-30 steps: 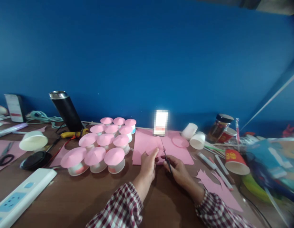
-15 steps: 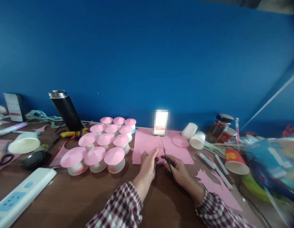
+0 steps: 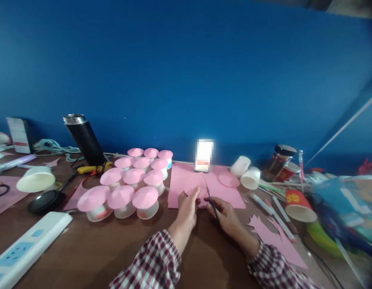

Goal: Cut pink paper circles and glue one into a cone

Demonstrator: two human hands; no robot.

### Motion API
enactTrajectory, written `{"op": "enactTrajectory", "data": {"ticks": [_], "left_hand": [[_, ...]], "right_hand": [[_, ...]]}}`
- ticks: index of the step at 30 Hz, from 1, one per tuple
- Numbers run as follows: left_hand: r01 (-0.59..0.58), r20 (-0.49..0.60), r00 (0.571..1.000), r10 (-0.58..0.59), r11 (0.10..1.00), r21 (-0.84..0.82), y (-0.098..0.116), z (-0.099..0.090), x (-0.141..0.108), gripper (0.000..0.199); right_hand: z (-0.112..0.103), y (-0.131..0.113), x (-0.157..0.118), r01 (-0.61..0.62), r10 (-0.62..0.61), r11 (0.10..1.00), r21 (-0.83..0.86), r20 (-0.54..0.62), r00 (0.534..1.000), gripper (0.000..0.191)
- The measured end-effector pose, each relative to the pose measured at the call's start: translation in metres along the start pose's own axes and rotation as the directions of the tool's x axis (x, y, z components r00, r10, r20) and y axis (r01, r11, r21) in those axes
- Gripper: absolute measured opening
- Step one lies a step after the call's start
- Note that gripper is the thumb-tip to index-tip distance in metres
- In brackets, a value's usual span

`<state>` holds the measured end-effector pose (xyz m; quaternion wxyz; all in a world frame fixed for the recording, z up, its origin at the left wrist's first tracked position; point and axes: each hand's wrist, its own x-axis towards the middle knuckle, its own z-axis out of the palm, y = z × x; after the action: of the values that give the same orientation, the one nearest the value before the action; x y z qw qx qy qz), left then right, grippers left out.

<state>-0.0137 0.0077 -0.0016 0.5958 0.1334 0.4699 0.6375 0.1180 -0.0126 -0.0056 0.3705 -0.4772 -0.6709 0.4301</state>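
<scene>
Nearest you, your checkered sleeves (image 3: 155, 261) reach over the brown table (image 3: 210, 261), with a white power strip (image 3: 32, 245) to your left and a jagged pink scrap (image 3: 280, 247) to your right. Your left hand (image 3: 187, 210) pinches pink paper (image 3: 195, 182), thumb on top; its outline blends into the pink sheets (image 3: 178, 196) beneath. Your right hand (image 3: 225, 214) grips dark scissors (image 3: 213, 206), blades pointing away from you, at the paper's right side. Left of your hands stand twelve cups with pink cone tops (image 3: 120, 195), in rows. Beyond, a pink disc (image 3: 228, 179) lies near two white cups (image 3: 250, 178), and a glowing screen (image 3: 204, 150) stands before the blue wall (image 3: 186, 72).
</scene>
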Motion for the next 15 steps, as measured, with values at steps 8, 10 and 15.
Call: {"op": "enactTrajectory", "data": {"ticks": [8, 10, 15], "left_hand": [[-0.012, 0.021, 1.0, 0.012, 0.999, -0.035, 0.0004, 0.0004, 0.0001, 0.043], [-0.004, 0.01, 1.0, 0.005, 0.999, -0.037, 0.0008, 0.001, -0.0004, 0.044], [-0.001, -0.008, 1.0, 0.001, 1.0, -0.023, 0.0019, 0.0021, -0.0008, 0.043]], "right_hand": [[0.0007, -0.0001, 0.0001, 0.007, -0.007, 1.0, -0.022, -0.015, 1.0, 0.038], [0.0011, 0.0004, 0.0, 0.001, -0.001, 1.0, -0.015, -0.016, 1.0, 0.039], [0.0014, 0.0009, 0.0, -0.009, 0.009, 1.0, 0.003, -0.005, 1.0, 0.041]]}}
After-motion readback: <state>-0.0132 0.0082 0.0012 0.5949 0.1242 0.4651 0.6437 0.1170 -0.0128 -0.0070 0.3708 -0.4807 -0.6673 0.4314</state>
